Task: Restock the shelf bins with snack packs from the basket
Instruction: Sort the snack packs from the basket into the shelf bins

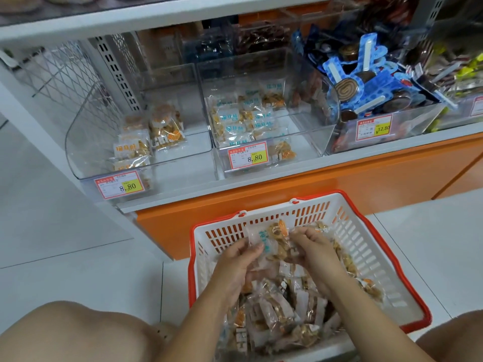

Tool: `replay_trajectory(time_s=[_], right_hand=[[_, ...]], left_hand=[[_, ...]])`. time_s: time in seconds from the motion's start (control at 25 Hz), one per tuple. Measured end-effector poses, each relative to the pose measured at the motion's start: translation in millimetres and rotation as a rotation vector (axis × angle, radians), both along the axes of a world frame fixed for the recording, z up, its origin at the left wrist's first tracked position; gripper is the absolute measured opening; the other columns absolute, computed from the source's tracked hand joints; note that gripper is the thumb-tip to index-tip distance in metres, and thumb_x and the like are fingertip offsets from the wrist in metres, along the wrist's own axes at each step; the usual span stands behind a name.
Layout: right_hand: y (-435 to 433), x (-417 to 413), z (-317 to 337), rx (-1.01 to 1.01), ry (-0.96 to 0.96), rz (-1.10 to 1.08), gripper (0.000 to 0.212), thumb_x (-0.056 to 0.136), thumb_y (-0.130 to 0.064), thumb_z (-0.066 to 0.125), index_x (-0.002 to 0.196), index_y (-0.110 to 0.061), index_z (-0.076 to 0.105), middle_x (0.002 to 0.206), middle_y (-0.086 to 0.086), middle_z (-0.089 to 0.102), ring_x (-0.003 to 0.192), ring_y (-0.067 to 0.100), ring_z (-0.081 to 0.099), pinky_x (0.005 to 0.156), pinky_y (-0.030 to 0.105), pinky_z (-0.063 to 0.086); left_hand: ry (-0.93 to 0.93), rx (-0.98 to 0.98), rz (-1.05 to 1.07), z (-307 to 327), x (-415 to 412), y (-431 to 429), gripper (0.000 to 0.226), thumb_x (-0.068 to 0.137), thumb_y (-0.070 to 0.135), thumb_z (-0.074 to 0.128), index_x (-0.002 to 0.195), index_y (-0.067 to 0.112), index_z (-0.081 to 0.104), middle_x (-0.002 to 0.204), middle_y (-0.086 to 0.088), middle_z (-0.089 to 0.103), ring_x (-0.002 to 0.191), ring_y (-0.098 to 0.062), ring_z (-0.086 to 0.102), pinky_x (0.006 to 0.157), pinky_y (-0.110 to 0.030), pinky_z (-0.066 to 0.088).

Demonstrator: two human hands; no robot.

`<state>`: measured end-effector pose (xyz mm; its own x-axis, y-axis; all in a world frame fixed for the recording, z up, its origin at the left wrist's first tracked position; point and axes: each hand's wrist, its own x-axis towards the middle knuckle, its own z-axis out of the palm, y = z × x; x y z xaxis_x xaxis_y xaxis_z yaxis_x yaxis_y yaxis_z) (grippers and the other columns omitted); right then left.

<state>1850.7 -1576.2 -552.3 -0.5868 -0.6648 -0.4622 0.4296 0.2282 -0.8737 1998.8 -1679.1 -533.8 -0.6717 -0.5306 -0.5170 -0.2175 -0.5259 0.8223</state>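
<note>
Hands (239,261) (315,253) round snack packs (273,244) inside basket (269,208) rim

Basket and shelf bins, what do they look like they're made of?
Basket: moulded plastic, it seems, opaque white with a red rim and a slight sheen; the slotted walls suggest it. Shelf bins: clear rigid plastic, perhaps acrylic, glossy; the snack packs show through their walls and the edges catch light.
</note>
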Motion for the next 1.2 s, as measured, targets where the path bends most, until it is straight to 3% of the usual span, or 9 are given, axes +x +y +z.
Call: replay_trajectory(time_s=[0.16,0.32,0.48,0.6,0.72,0.84,1.04,1.12,1.2], right_hand=[[-3.2,-9.7,40.4,0.068,0.417,0.35,0.065,0.082,-0.019,0.075,0.133,-0.044,0.043,0.115,-0.01,0.055,0.097,0.002,0.059,0.071,0.018,0.051],[-16.5,-14.1,94.8,0.058,0.708,0.381,0.026,0.082,-0.015,0.076,0.098,-0.035,0.069,0.089,-0.012,0.069,0.078,0.001,0.063,0.067,0.016,0.05],[-33.0,-39.1,166.2,-0.08,0.742,0.015,0.019,0.078,-0.022,0.079,0.087,-0.023,0.063,0.081,0.002,0.069,0.075,0.017,0.065,0.069,0.026,0.048],[-78.3,-83.7,219.4,0.058,1.078,-0.167,0.031,0.08,-0.032,0.077,0.086,-0.021,0.049,0.082,0.003,0.058,0.072,0.016,0.057,0.063,0.032,0.04],[-150.6,-129.5,236.5,0.395,1.421,-0.133,0.04,0.084,-0.036,0.072,0.102,-0.009,0.049,0.096,0.015,0.064,0.09,0.035,0.06,0.071,0.04,0.044],[-211.9,-161.5,210.2,0.758,1.586,0.109,0.032,0.088,-0.021,0.062,0.112,0.0,0.06,0.11,0.022,0.065,0.104,0.039,0.063,0.083,0.041,0.05],[-254.0,-198.3,170.0,1.006,1.524,0.379,0.031,0.095,-0.007,0.046,0.123,0.001,0.056,0.128,0.018,0.058,0.117,0.031,0.057,0.093,0.033,0.048],[-263.3,-202.5,169.6,1.013,1.459,0.463,0.032,0.096,-0.003,0.045,0.125,0.006,0.055,0.128,0.022,0.057,0.111,0.031,0.06,0.085,0.03,0.051],[-268.6,-208.4,162.7,0.895,1.326,0.41,0.033,0.096,0.001,0.045,0.127,0.009,0.054,0.128,0.024,0.057,0.088,0.023,0.063,0.068,0.024,0.054]], left_hand=[[-0.222,-0.576,-0.191,30.9,-6.4,-20.8,0.029,0.094,0.031,0.061,0.123,0.029,0.062,0.112,0.009,0.067,0.087,-0.011,0.07,0.07,-0.026,0.059],[-0.125,-0.702,-0.22,80.6,-20.6,-38.9,0.025,0.093,0.033,0.063,0.117,0.038,0.063,0.111,0.011,0.07,0.087,-0.002,0.069,0.075,-0.025,0.058],[-0.045,-1.018,-0.007,143.5,-29.6,-64.2,0.031,0.091,0.038,0.063,0.12,0.045,0.055,0.112,0.026,0.062,0.098,0.012,0.058,0.08,-0.009,0.049],[-0.201,-1.321,0.161,170.9,-35.9,-102.8,0.056,0.092,0.043,0.06,0.143,0.04,0.038,0.14,0.019,0.046,0.121,-0.003,0.05,0.099,-0.029,0.046],[-0.422,-1.286,0.002,165.1,-43.1,-134.2,0.079,0.092,0.055,0.053,0.154,0.037,0.007,0.16,0.012,0.022,0.142,-0.013,0.031,0.113,-0.037,0.032],[-0.358,-1.198,-0.09,149.7,-48.2,-153.0,0.081,0.092,0.057,0.05,0.154,0.04,-0.001,0.16,0.014,0.02,0.142,-0.011,0.033,0.113,-0.035,0.034],[-0.254,-1.178,-0.113,141.9,-47.5,-164.9,0.077,0.094,0.056,0.045,0.15,0.048,-0.006,0.156,0.027,0.018,0.139,-0.004,0.035,0.113,-0.03,0.035],[-0.224,-1.164,-0.112,140.9,-46.3,-164.6,0.077,0.093,0.057,0.045,0.149,0.05,-0.008,0.154,0.03,0.017,0.139,-0.002,0.035,0.112,-0.029,0.035],[-0.218,-1.159,-0.11,140.4,-45.8,-165.0,0.077,0.092,0.058,0.044,0.148,0.052,-0.009,0.153,0.032,0.017,0.138,-0.001,0.035,0.112,-0.027,0.035]])
